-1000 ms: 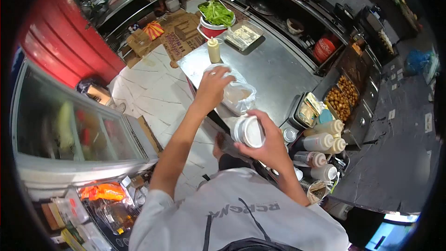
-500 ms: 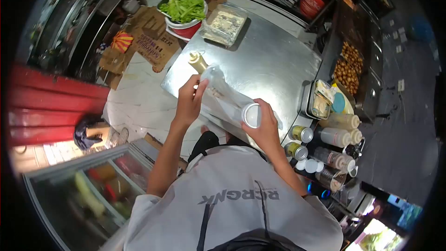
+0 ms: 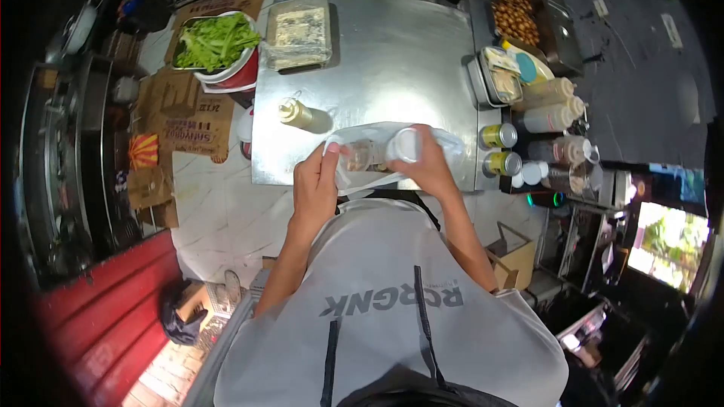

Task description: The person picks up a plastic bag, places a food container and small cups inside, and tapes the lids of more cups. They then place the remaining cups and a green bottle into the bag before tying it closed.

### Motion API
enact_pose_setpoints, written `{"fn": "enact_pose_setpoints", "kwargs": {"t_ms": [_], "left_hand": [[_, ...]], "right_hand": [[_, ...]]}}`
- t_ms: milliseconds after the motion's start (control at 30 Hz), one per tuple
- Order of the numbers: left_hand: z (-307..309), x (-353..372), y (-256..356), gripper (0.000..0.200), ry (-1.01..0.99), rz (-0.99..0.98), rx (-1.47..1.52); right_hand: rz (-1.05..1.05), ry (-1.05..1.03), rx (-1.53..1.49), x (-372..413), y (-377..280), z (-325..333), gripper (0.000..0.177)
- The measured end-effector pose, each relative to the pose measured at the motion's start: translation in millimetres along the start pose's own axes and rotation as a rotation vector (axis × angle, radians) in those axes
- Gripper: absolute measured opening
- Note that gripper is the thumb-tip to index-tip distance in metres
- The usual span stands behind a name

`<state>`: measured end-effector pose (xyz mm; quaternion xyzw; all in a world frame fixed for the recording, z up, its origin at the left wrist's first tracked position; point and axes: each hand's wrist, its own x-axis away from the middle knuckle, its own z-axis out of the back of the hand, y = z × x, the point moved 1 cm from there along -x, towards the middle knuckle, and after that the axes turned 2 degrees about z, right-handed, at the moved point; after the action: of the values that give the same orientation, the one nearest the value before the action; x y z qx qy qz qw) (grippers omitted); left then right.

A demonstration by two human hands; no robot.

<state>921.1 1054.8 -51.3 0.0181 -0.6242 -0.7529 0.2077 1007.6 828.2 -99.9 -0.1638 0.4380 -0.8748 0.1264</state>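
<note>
My left hand (image 3: 315,185) pinches the near left edge of a translucent plastic bag (image 3: 451,149) held over the front of the steel table (image 3: 400,49). The bag's mouth gapes, and a small clear-and-brownish item (image 3: 360,155) shows inside. A round white-lidded tub (image 3: 406,145) is gripped in my right hand (image 3: 434,169) at the right of the opening, with the bag's film around it. To the left of the bag, a squeeze bottle of pale yellow sauce (image 3: 296,114) stands on the table.
At the table's back left lies a film-covered tray (image 3: 300,34), beside a tray of lettuce (image 3: 217,41) on a bucket. Along the right are metal containers (image 3: 494,79), tins (image 3: 499,136) and several squeeze bottles (image 3: 549,118). Small brown round pieces (image 3: 513,11) fill a tray farther back.
The view has turned and moved closer over the table. The bag's mouth now gapes wider between my hands, and the tub sits within its opening.
</note>
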Motion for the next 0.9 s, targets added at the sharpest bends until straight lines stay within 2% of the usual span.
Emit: {"fn": "enact_pose_setpoints", "kwargs": {"t_ms": [67,100,200,233,333,367,433,533,567,667,767,900], "left_hand": [[6,-2,7,0.043,-0.047,0.059,0.103],[11,-7,1,0.041,-0.138,0.056,0.125],[16,-15,3,0.039,-0.238,0.038,0.225],[19,-18,6,0.042,-0.295,0.049,0.239],[25,-21,12,0.054,-0.464,0.063,0.227],[24,-22,13,0.063,-0.507,0.055,0.191],[26,-20,9,0.066,-0.559,0.035,0.183],[31,-18,0,0.072,-0.571,0.013,0.204],[33,-17,0,0.073,-0.562,0.006,0.207],[37,-14,-1,0.074,-0.567,0.016,0.229],[35,-12,-3,0.074,-0.577,-0.005,0.232],[34,-12,-4,0.075,-0.583,-0.035,0.256]], "right_hand": [[-0.016,0.283,0.123,15,5,1,0.076],[0.066,0.326,0.165,19,2,4,0.074],[0.039,0.338,0.218,33,-17,0,0.074],[-0.007,0.253,0.195,35,-27,-5,0.074],[0.135,0.049,0.014,23,-39,-33,0.072],[0.066,0.021,-0.030,14,-41,-45,0.074],[-0.062,-0.038,-0.120,-8,-40,-67,0.079],[0.224,-0.122,0.016,-32,-13,-99,0.075],[0.196,-0.109,0.187,-31,-8,-110,0.072],[0.210,-0.012,0.143,-19,-6,-104,0.073],[0.025,0.095,-0.174,-13,7,-94,0.077],[-0.170,0.177,-0.234,-7,11,-72,0.085]]}}
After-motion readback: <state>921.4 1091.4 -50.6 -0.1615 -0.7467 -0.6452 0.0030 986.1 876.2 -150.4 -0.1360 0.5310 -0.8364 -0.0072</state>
